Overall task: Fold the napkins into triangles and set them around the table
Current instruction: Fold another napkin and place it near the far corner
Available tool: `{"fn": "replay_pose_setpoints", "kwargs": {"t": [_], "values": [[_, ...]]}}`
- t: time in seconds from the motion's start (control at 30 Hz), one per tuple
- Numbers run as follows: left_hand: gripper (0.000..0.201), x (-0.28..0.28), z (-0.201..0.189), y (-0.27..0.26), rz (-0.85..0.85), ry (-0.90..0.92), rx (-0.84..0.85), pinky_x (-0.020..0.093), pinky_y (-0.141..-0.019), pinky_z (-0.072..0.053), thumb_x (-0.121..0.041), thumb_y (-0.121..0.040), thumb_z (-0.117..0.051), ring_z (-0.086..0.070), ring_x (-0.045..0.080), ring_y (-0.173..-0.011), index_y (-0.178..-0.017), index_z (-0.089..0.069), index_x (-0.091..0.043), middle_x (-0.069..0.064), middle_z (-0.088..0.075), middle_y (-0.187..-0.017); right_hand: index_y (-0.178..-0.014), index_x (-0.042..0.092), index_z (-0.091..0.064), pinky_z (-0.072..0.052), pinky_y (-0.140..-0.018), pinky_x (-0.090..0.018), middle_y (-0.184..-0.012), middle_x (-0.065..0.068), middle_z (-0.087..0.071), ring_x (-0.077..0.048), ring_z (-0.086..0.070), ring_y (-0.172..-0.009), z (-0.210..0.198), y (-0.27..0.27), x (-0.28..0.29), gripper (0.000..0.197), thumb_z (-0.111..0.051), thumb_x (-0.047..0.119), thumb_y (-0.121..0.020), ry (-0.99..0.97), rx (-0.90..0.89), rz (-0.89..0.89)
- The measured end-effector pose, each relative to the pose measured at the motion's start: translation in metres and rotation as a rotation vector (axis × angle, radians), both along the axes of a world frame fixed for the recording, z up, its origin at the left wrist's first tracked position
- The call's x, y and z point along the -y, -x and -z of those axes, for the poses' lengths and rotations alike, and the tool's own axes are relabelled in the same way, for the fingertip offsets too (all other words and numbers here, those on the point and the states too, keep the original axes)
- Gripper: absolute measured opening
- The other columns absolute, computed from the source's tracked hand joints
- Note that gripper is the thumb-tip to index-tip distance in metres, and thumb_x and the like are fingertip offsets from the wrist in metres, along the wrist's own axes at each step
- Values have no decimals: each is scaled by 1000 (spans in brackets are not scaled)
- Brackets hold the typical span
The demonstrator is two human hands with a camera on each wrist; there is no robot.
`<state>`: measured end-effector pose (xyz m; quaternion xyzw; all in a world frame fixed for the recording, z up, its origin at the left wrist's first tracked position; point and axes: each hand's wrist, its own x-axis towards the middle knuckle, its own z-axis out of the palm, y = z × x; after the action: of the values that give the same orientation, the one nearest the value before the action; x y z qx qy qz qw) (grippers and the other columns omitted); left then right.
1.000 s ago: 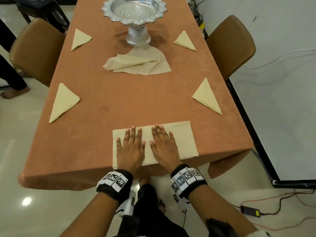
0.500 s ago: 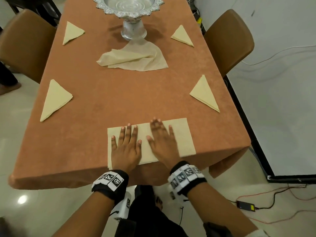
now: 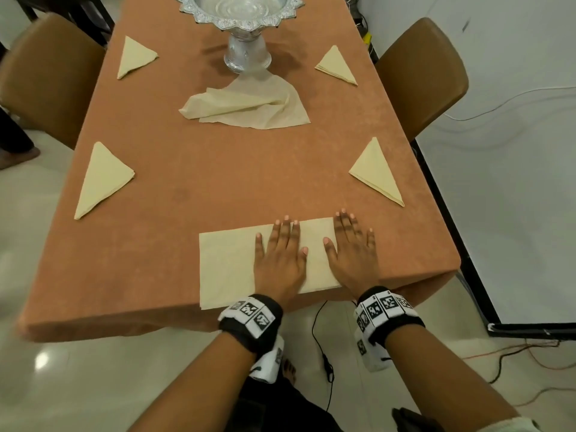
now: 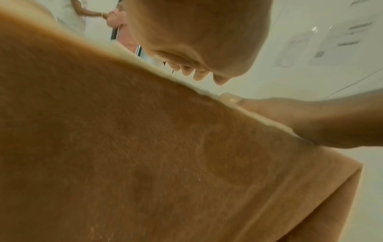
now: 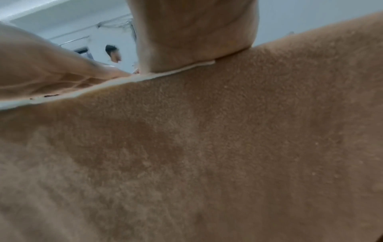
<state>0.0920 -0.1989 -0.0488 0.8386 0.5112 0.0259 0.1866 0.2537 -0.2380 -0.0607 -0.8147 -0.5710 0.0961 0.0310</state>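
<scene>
A cream napkin (image 3: 227, 266), folded into a rectangle, lies flat at the near edge of the orange-clothed table (image 3: 218, 188). My left hand (image 3: 280, 260) presses palm-down on its middle, fingers straight. My right hand (image 3: 352, 257) lies flat over the napkin's right end, with its outer fingers on the cloth. In the right wrist view the napkin's thin pale edge (image 5: 103, 86) shows under the heel of my right hand (image 5: 192, 32). Several folded triangles sit around the table: (image 3: 103, 179), (image 3: 377, 173), (image 3: 134, 56), (image 3: 336, 65).
A loose heap of unfolded napkins (image 3: 249, 104) lies mid-table in front of a silver pedestal bowl (image 3: 246, 14). Brown chairs stand at the left (image 3: 46, 73) and right (image 3: 424, 73) sides. Cables (image 3: 530, 353) trail on the floor at the right.
Both flat hands have slid to the right along the napkin: the left from its left half to its middle, the right out to its right end.
</scene>
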Motion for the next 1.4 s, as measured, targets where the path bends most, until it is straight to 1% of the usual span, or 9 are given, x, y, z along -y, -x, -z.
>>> {"fn": "replay_pose_setpoints", "kwargs": {"t": [0.2,0.37,0.57,0.8,1.03,1.13,1.2,1.3,1.4], "values": [[66,-14,17,67,-201,-10,-86,48,-117,5,-57,-93,-1,6,13,-147,-152,6,-29,-8,10,-159,-152,21,-7,3,-115,-44,-160,6,-1,-12,0,-146,3,-1,-1,74,0,55,-87,-12,5,-12],[71,-31,2,124,-437,55,-121,54,-117,2,-59,-95,-3,9,19,-147,-153,7,-20,2,10,-160,-152,20,-7,3,-115,-45,-159,5,0,-13,-1,-146,3,0,0,75,1,55,-87,-22,14,-8],[58,-16,6,18,-12,-11,-27,47,-116,8,-47,-100,-10,11,14,-147,-151,10,-28,-8,18,-156,-152,20,-9,1,-116,-46,-159,5,-3,-13,-2,-147,5,0,-1,74,0,55,-87,-16,11,0],[63,-24,15,91,-205,14,-108,50,-116,7,-58,-93,-1,11,15,-147,-150,12,-35,-7,13,-159,-152,20,-10,-1,-116,-47,-159,5,-4,-14,-4,-147,5,-1,0,74,-1,55,-87,-22,0,-3],[67,-49,-15,118,-380,154,-202,61,-113,6,-57,-96,-8,14,23,-146,-152,8,-24,6,14,-159,-152,19,-9,0,-116,-42,-159,4,-3,-14,-2,-147,-5,-5,0,72,-4,56,-90,-31,-163,11],[62,-80,-41,78,-134,-60,-158,54,-115,-5,-45,-100,-26,-3,28,-147,-153,-8,-17,11,-3,-160,-147,9,-29,-21,-112,-37,-152,-8,-32,-24,-29,-139,-14,-21,11,53,-37,34,-101,-278,-401,213],[56,-97,-54,32,138,-114,-65,45,-112,-22,-38,-99,-39,-25,25,-142,-150,-25,-19,6,-26,-156,-132,7,-52,-38,-98,-41,-131,-11,-55,-31,-47,-120,-18,-26,23,40,-44,25,-98,-400,-384,311],[45,-104,-56,-37,453,-92,-153,36,-95,-34,-36,-98,-42,-42,22,-126,-142,-39,-27,-1,-46,-142,-110,11,-67,-42,-83,-42,-111,-8,-65,-33,-56,-103,-19,-21,37,38,-42,26,-85,-390,-330,311],[37,-100,-47,-77,561,-80,-225,36,-87,-36,-41,-95,-48,-47,23,-116,-128,-52,-26,1,-54,-126,-103,14,-69,-42,-79,-41,-104,-5,-67,-30,-57,-97,-17,-19,42,34,-45,23,-81,-366,-302,346]]}}
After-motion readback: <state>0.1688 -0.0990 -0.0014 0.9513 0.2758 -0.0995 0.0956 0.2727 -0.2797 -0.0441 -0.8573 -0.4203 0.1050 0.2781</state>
